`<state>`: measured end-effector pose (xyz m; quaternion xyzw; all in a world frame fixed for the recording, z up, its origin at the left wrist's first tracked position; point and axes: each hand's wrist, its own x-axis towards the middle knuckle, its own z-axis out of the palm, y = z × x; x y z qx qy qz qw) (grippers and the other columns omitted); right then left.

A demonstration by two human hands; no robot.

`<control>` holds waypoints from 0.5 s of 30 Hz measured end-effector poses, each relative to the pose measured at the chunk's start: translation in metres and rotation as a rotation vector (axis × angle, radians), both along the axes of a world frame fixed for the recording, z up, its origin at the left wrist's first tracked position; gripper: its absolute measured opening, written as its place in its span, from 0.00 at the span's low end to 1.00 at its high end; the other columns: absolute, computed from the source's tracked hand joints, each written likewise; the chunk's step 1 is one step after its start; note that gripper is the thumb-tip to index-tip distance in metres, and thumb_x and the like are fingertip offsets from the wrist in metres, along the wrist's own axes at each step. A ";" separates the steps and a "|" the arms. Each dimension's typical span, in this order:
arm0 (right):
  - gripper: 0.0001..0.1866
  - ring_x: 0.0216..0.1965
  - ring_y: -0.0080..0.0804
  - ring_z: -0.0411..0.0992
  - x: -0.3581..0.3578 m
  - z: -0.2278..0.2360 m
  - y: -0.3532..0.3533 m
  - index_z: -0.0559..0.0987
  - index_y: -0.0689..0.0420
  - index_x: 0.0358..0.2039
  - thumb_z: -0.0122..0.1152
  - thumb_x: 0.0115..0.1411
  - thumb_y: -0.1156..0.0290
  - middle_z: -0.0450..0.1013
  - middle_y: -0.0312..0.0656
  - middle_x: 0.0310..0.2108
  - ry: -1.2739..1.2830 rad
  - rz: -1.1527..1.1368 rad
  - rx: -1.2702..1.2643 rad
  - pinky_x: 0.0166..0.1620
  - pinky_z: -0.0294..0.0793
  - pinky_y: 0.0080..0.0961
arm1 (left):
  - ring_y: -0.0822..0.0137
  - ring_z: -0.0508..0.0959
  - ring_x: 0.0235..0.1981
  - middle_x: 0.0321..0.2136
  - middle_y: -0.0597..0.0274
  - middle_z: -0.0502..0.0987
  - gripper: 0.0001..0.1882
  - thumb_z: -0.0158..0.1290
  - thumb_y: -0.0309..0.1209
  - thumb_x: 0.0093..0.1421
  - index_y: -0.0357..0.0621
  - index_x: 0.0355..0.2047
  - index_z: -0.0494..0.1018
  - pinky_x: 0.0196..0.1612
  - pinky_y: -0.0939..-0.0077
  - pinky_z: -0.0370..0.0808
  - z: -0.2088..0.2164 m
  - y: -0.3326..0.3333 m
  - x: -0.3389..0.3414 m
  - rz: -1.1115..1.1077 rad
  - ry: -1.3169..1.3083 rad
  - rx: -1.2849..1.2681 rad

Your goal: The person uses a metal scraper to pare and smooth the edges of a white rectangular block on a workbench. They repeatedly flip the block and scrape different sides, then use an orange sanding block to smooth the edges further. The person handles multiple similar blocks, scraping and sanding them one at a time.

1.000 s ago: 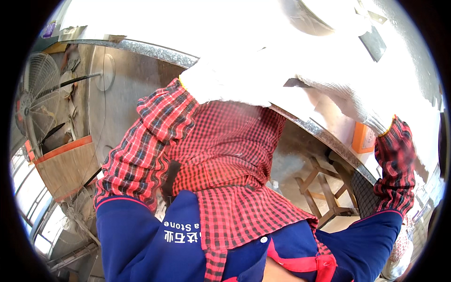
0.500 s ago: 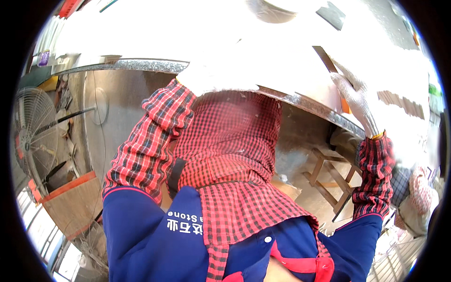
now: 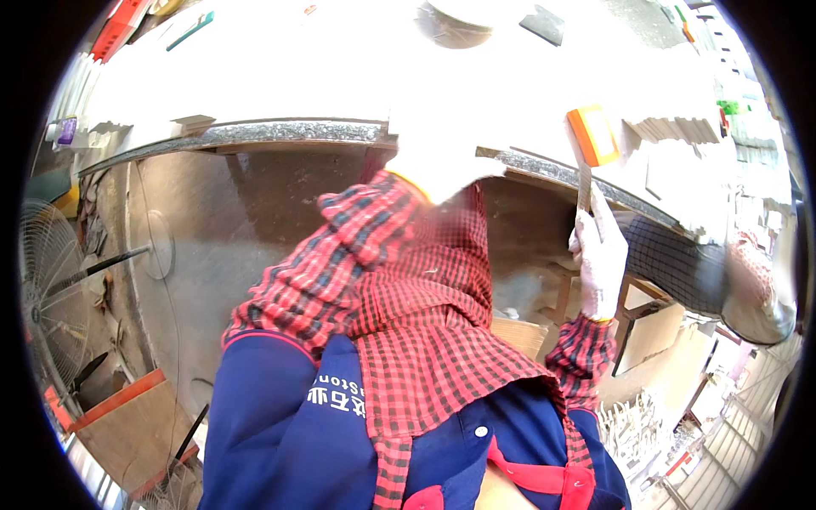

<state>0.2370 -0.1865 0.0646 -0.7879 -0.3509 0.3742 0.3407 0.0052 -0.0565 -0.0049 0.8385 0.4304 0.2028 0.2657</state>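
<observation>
My left hand [image 3: 442, 166], in a white glove, is at the front edge of the pale worktop [image 3: 280, 134]. Glare washes it out, so its fingers and anything under them cannot be made out. On the right, my gloved right hand [image 3: 602, 255] is just in front of the worktop's edge, its fingers closed on a thin grey strip [image 3: 584, 187]. That strip points up toward an orange block with a pale face [image 3: 594, 136]. Whether strip and block are joined I cannot tell.
A round bowl-like item [image 3: 455, 30] and a grey flat piece [image 3: 542, 25] lie farther back on the worktop. A large fan [image 3: 55, 289] stands at left. Another person's dark checked sleeve [image 3: 680, 263] is close by on the right, above a wooden stool [image 3: 642, 319].
My right hand has come down and inward off the worktop and now grips the strip. The orange block shows more fully. My left hand has shifted right along the edge.
</observation>
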 end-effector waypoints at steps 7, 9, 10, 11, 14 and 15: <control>0.25 0.22 0.13 0.62 -0.016 0.000 -0.042 0.70 0.60 0.66 0.57 0.69 0.75 0.69 0.30 0.26 0.015 -0.139 0.129 0.25 0.62 0.14 | 0.43 0.65 0.63 0.59 0.43 0.69 0.38 0.62 0.50 0.58 0.39 0.61 0.67 0.68 0.47 0.59 -0.001 -0.039 0.076 -0.302 -0.379 0.174; 0.25 0.22 0.12 0.62 -0.016 0.002 -0.050 0.69 0.61 0.67 0.57 0.70 0.75 0.69 0.30 0.25 -0.033 -0.127 0.167 0.24 0.61 0.13 | 0.45 0.63 0.65 0.60 0.47 0.67 0.36 0.61 0.49 0.58 0.42 0.61 0.67 0.69 0.42 0.54 0.020 -0.051 0.062 -0.291 -0.193 0.207; 0.25 0.22 0.12 0.62 -0.015 0.000 -0.051 0.69 0.61 0.67 0.57 0.70 0.75 0.69 0.30 0.25 -0.020 -0.132 0.172 0.24 0.61 0.13 | 0.46 0.63 0.65 0.59 0.49 0.67 0.36 0.62 0.49 0.57 0.43 0.60 0.68 0.68 0.41 0.54 0.022 -0.055 0.053 -0.215 -0.203 0.238; 0.25 0.22 0.12 0.62 -0.014 -0.004 -0.056 0.69 0.60 0.67 0.57 0.70 0.75 0.69 0.29 0.25 -0.009 -0.149 0.176 0.24 0.61 0.13 | 0.46 0.63 0.65 0.59 0.50 0.68 0.36 0.63 0.49 0.57 0.44 0.60 0.68 0.68 0.40 0.54 0.024 -0.057 0.043 -0.172 -0.148 0.224; 0.25 0.22 0.12 0.62 -0.017 -0.008 -0.055 0.70 0.59 0.67 0.56 0.70 0.75 0.70 0.29 0.27 0.079 -0.161 0.168 0.24 0.61 0.13 | 0.43 0.60 0.69 0.66 0.52 0.64 0.43 0.66 0.51 0.52 0.48 0.65 0.66 0.72 0.30 0.41 0.018 -0.048 0.017 -0.037 -0.004 0.142; 0.25 0.22 0.12 0.62 -0.023 -0.007 -0.051 0.70 0.59 0.67 0.56 0.70 0.75 0.70 0.29 0.28 0.070 -0.146 0.152 0.24 0.61 0.12 | 0.44 0.61 0.68 0.64 0.52 0.66 0.42 0.66 0.50 0.53 0.47 0.65 0.66 0.71 0.29 0.41 0.008 -0.040 0.009 -0.052 -0.003 0.137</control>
